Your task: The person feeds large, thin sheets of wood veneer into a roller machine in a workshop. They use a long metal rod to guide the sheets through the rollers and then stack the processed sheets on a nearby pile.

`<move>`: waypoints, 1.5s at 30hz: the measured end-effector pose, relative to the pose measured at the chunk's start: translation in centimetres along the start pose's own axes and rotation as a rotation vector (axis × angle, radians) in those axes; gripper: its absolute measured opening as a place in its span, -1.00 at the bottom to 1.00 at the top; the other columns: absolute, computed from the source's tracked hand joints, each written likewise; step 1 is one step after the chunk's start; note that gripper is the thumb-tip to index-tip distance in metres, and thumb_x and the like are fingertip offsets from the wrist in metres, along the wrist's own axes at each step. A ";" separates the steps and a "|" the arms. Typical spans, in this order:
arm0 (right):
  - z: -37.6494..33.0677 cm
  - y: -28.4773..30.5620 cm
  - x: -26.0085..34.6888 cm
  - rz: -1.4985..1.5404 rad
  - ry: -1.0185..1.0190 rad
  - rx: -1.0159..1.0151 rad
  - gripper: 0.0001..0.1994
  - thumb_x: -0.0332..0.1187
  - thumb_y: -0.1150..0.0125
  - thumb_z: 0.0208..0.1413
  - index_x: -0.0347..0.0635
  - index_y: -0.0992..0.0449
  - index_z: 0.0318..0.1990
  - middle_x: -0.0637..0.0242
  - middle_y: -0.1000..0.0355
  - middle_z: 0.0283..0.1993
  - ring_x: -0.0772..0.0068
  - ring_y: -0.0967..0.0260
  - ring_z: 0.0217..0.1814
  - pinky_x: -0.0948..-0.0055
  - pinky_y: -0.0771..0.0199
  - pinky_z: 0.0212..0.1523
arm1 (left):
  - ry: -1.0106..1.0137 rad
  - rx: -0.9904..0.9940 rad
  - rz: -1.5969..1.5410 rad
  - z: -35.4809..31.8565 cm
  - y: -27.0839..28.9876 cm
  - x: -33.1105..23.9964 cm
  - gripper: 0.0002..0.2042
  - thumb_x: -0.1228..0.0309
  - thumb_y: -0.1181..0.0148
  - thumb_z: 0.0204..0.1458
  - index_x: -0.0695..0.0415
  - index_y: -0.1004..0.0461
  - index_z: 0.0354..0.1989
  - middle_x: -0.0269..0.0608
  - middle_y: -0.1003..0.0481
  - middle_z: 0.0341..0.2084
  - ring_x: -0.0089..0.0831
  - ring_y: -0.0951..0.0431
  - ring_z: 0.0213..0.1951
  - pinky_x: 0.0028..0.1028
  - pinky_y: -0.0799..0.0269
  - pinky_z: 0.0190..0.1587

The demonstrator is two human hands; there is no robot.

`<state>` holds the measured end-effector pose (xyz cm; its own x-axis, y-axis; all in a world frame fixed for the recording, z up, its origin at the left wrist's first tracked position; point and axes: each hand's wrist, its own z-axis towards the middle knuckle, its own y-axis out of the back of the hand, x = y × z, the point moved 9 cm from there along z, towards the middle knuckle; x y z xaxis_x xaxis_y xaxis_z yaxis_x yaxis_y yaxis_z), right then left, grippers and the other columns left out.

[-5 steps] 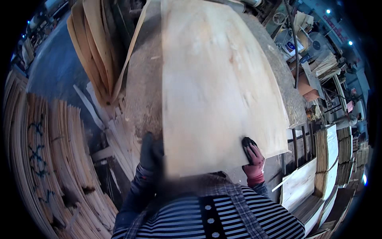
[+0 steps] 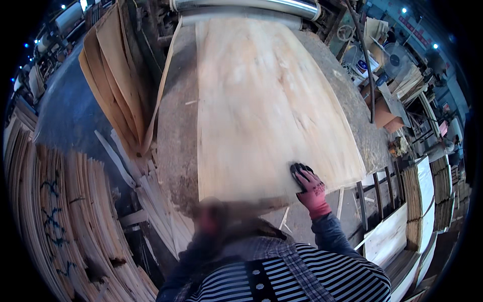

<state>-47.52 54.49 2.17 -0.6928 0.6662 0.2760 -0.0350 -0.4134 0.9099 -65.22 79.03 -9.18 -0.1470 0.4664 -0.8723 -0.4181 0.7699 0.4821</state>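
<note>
A large pale wood veneer sheet (image 2: 261,116) lies lengthwise on a worn, dusty table (image 2: 177,126). Its far edge is up against metal rollers (image 2: 246,6). On the sheet's near right part rests my right hand (image 2: 308,187), in a red glove with black fingertips, palm down and fingers stretched out flat. My left hand (image 2: 211,215) is at the sheet's near left corner. Motion smears it, so its fingers and any hold on the sheet's edge cannot be made out.
Left of the table lean several brown veneer sheets (image 2: 113,75). Tall veneer stacks (image 2: 55,216) stand at the lower left, and bundled sheets (image 2: 413,206) at the right. A dark upright rod (image 2: 370,75) rises by the table's right edge, near a cardboard box (image 2: 386,113).
The sheet has slid away from me toward the rollers, which now show more fully. My right hand has shifted left and farther onto the sheet; my left hand has moved right and nearer my body.
</note>
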 end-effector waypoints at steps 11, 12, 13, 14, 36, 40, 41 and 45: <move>16.1 -9.3 -8.4 0.051 -0.092 0.026 -0.45 -0.31 -0.14 -0.31 0.07 -0.27 0.01 0.29 -0.19 0.07 0.19 -0.09 0.12 0.21 -0.03 0.11 | 0.230 -0.093 -0.026 1.9 -1.7 6.3 -0.60 0.36 -0.11 -0.10 0.22 -0.26 -0.06 -0.09 -0.39 -0.21 -0.35 -0.38 -0.15 -0.44 -0.26 -0.10; 17.3 -10.0 -9.1 0.033 -0.095 -0.020 -0.42 -0.30 -0.13 -0.30 0.05 -0.24 0.03 0.28 -0.16 0.10 0.20 -0.05 0.15 0.17 0.01 0.13 | 0.218 -0.103 -0.021 1.4 -1.9 6.9 -0.61 0.37 -0.11 -0.11 0.22 -0.27 -0.08 -0.09 -0.39 -0.21 -0.34 -0.38 -0.16 -0.43 -0.26 -0.11; 18.3 -10.5 -9.8 0.014 -0.101 -0.067 -0.40 -0.30 -0.13 -0.30 0.03 -0.21 0.06 0.27 -0.12 0.12 0.20 -0.01 0.18 0.14 0.05 0.15 | 0.203 -0.111 -0.009 1.1 -1.8 7.5 -0.63 0.38 -0.11 -0.11 0.22 -0.29 -0.10 -0.09 -0.39 -0.22 -0.33 -0.38 -0.18 -0.42 -0.26 -0.11; 19.9 -9.5 -8.8 -0.116 -0.155 -0.045 -0.37 -0.31 -0.12 -0.28 -0.01 -0.15 0.09 0.23 -0.05 0.16 0.20 0.06 0.21 0.12 0.13 0.17 | 0.257 -0.106 -0.091 0.6 -2.3 8.8 -0.64 0.39 -0.11 -0.14 0.20 -0.30 -0.12 -0.07 -0.37 -0.23 -0.25 -0.37 -0.18 -0.36 -0.26 -0.11; -15.2 1.1 -1.2 -0.017 0.026 -0.030 -0.34 -0.25 -0.27 -0.43 -0.22 -0.22 -0.04 -0.02 -0.09 0.05 -0.13 -0.02 0.09 0.05 -0.09 0.03 | 0.267 0.836 -0.810 -2.7 -2.9 -19.2 -0.54 0.15 -0.05 -0.05 0.27 -0.26 -0.08 -0.08 -0.40 -0.26 -0.43 -0.40 -0.26 -0.52 -0.34 -0.25; -14.0 1.7 5.7 0.095 0.157 -0.036 -0.43 -0.28 -0.22 -0.46 -0.24 -0.30 -0.14 -0.04 -0.12 0.00 -0.19 -0.04 0.05 -0.06 -0.09 -0.01 | 0.098 0.744 -0.431 -2.1 3.3 -16.9 -0.60 0.28 -0.03 -0.04 0.27 -0.26 -0.07 -0.04 -0.35 -0.13 -0.34 -0.37 -0.10 -0.46 -0.32 -0.08; -13.2 1.8 7.0 0.144 0.197 -0.078 -0.45 -0.29 -0.23 -0.45 -0.23 -0.32 -0.14 -0.04 -0.13 0.00 -0.19 -0.04 0.05 -0.04 -0.10 0.01 | -0.160 0.592 -0.382 -1.5 5.1 -16.4 -0.62 0.32 -0.04 -0.06 0.28 -0.28 -0.09 -0.05 -0.36 -0.14 -0.33 -0.38 -0.11 -0.44 -0.31 -0.08; -6.6 2.1 8.4 0.193 0.098 0.013 -0.47 -0.32 -0.24 -0.39 -0.19 -0.33 -0.11 -0.03 -0.20 -0.04 -0.09 -0.11 0.03 0.10 -0.15 0.01 | -0.551 0.094 0.173 0.8 7.8 -15.7 -0.69 0.38 -0.07 -0.11 0.22 -0.33 -0.16 -0.13 -0.40 -0.25 -0.34 -0.42 -0.22 -0.34 -0.35 -0.19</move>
<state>-58.22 55.12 4.34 -0.7527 0.5113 0.4148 0.1139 -0.5194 0.8469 -65.46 78.05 8.29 0.2920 0.7272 -0.6212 -0.3444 0.6859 0.6410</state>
